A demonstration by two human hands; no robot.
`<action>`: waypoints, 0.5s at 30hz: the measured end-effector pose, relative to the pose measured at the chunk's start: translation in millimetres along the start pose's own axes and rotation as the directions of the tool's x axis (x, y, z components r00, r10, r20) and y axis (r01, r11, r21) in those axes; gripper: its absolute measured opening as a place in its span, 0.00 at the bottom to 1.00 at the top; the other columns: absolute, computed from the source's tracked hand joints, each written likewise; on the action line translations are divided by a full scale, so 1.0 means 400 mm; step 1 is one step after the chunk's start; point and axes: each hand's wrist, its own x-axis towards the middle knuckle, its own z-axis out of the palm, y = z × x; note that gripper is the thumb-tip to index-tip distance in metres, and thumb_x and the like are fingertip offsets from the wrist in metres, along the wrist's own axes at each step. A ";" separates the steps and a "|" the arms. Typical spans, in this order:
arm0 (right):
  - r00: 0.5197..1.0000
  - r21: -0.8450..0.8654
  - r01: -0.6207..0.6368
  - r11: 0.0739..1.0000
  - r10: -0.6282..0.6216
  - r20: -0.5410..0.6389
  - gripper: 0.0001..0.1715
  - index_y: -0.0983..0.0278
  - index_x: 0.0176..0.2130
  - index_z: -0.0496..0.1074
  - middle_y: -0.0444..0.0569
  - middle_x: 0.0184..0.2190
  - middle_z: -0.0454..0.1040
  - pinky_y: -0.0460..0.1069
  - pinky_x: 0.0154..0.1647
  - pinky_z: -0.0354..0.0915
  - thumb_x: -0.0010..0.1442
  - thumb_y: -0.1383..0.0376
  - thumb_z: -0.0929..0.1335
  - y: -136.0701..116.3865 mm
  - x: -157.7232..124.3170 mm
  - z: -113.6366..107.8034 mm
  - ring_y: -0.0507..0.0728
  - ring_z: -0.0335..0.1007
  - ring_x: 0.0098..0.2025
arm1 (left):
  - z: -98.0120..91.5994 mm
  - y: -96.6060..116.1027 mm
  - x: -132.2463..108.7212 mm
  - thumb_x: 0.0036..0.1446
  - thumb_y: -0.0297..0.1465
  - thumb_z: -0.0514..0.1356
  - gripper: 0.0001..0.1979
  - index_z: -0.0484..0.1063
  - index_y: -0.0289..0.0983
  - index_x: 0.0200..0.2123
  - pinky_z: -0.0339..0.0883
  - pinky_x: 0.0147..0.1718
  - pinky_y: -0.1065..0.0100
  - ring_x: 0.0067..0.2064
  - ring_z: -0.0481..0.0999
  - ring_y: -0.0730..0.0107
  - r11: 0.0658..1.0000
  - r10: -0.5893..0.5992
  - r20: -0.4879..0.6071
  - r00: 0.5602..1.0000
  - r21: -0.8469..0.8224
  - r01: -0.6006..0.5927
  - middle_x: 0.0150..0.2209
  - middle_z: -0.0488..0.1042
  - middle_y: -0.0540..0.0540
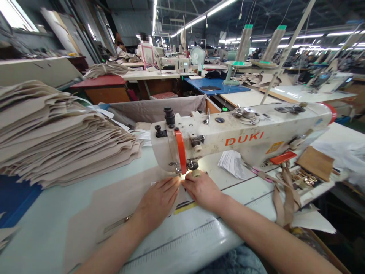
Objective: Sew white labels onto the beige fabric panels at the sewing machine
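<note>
Upper left of the frame: a tall, slumping stack of beige cut fabric pieces fills a pale green-white sewing table, its ragged edge reaching toward the centre.

Lower centre-left: a flat beige fabric panel lies on the table and runs up to the needle. The left hand rests on it palm down. Its fingers are stretched out and pressing, not gripping.

Centre: the right hand also lies flat on the panel with loose fingers. Its fingertips meet those of the left hand directly beneath the lit needle and presser foot. A narrow yellow strip shows between the wrists.

Centre to right: a worn white sewing machine lettered DUKI in orange spans the table, with a curved orange-red guard on its head above the fingers. A creased white paper sheet lies under its arm.

Right: loose beige fabric strips hang over the table edge, beside a brown cardboard piece.

Judged risks:
- Both sets of fingertips sit very near the needle, so a stitch started while they are there could prick a finger.
- The panel is held only by flat pressure, so uneven pushing could skew the seam or bunch the cloth under the foot.
- The leaning stack is close enough to slide onto the panel and drag it.
- The dangling strips could snag on a moving forearm.
</note>
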 end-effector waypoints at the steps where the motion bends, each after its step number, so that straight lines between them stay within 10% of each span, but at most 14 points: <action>1: 1.000 -0.003 -0.002 1.000 0.002 -0.002 0.09 0.68 0.36 0.74 0.50 0.32 0.72 0.50 0.39 0.60 0.64 0.69 0.64 0.000 0.000 0.000 0.57 0.64 0.37 | 0.001 -0.001 0.000 0.66 0.23 0.41 0.22 0.76 0.31 0.42 0.70 0.47 0.66 0.46 0.77 0.68 1.000 -0.004 -0.004 1.000 -0.006 0.004 0.44 0.80 0.42; 15: 0.999 -0.004 -0.013 1.000 0.013 -0.033 0.09 0.66 0.34 0.74 0.50 0.33 0.73 0.51 0.39 0.59 0.64 0.69 0.64 0.002 -0.016 0.005 0.58 0.64 0.38 | 0.040 -0.048 -0.014 0.66 0.30 0.43 0.20 0.74 0.33 0.48 0.72 0.46 0.58 0.48 0.76 0.61 0.960 -0.199 0.137 0.970 -0.174 0.221 0.46 0.78 0.40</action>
